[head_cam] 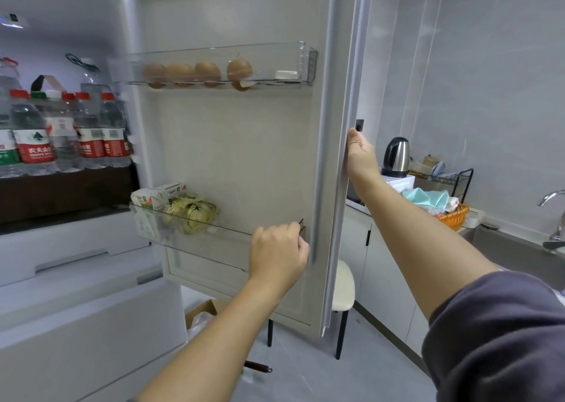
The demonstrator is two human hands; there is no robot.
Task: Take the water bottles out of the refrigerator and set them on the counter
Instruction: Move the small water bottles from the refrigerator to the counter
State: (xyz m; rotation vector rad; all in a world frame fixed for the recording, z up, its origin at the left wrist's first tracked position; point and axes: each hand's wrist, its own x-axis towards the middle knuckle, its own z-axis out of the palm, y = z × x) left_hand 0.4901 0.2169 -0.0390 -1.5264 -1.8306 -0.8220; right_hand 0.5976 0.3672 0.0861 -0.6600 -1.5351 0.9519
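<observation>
The refrigerator stands open, its door (244,145) swung out in front of me. Several water bottles (70,132) with red caps and red labels stand upright on a shelf inside at the far left. My right hand (360,154) grips the door's outer edge, fingers wrapped round behind it. My left hand (278,252) is curled at the right end of the lower door bin (195,233), fingers hooked over its rim. The counter (477,227) lies to the right behind the door.
The upper door bin (284,65) holds eggs; the lower one holds cartons and a yellow bag. A kettle (396,157), dish rack, orange basket, sink (513,249) and tap sit along the counter. A stool (344,285) and a cardboard box stand on the floor below the door.
</observation>
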